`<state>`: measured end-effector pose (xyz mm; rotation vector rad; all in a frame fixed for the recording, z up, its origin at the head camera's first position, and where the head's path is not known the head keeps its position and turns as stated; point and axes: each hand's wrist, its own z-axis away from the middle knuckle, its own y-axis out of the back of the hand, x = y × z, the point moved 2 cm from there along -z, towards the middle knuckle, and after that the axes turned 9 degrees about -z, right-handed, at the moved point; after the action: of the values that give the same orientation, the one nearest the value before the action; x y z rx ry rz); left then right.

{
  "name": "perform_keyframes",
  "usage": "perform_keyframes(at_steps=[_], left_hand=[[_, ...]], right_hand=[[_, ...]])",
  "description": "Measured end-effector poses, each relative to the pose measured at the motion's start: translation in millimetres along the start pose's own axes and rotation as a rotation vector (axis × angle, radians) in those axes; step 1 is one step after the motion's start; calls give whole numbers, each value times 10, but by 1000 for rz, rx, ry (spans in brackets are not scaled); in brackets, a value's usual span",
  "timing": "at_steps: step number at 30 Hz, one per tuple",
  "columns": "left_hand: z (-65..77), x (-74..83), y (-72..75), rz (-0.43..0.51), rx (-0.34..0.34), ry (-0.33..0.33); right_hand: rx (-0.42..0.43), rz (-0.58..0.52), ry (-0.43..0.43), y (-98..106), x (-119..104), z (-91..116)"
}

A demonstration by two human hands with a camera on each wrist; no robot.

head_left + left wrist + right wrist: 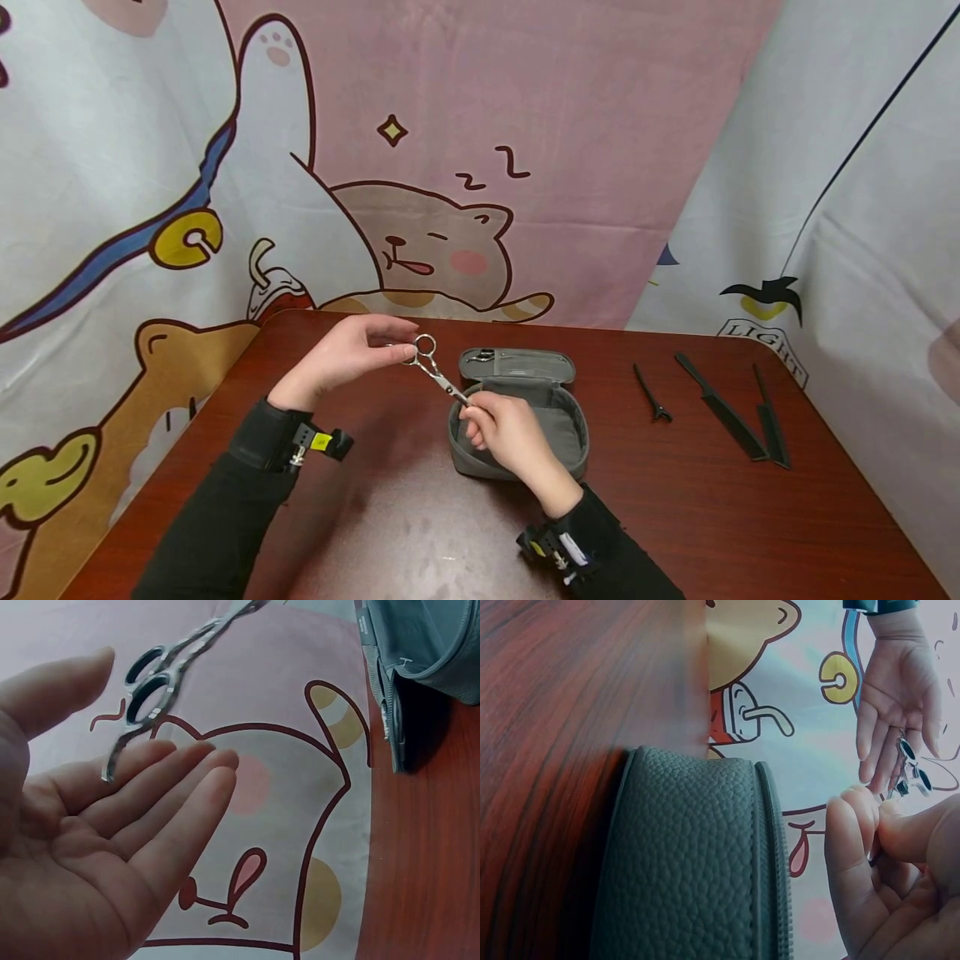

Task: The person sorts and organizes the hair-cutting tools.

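A pair of silver haircutting scissors (447, 386) is held in the air, its finger rings toward the upper left. My right hand (510, 429) pinches it by the blades between thumb and fingertips, over the left side of a grey zippered case (468, 465). Beside the rings is my left hand (345, 354). In the left wrist view the fingers of this left hand (112, 847) are extended, palm showing, with the rings between thumb and fingers. The case stands on the table with its lid (525, 364) raised; the right hand partly hides its inside.
Right of the case lie a black hair clip (649, 393) and two black combs (731, 425), side by side on the brown table (405, 517). A small metal item sits in the lid's pocket. Behind the table hangs a cartoon-printed cloth (585, 150).
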<state>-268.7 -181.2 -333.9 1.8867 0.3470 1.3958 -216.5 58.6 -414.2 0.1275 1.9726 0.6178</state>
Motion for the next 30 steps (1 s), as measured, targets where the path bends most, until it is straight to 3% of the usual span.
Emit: perform_keyframes(at_steps=[9,20,30], left_hand=[[-52,81,-1,-2,-60,-11],[-89,94,-38,39,-68,45],[-73,80,-85,41,-40,53]], right_hand=[[-18,34,1,21,2,19],[-32,51,4,36,21,28],[-10,84,-10,82,35,18]])
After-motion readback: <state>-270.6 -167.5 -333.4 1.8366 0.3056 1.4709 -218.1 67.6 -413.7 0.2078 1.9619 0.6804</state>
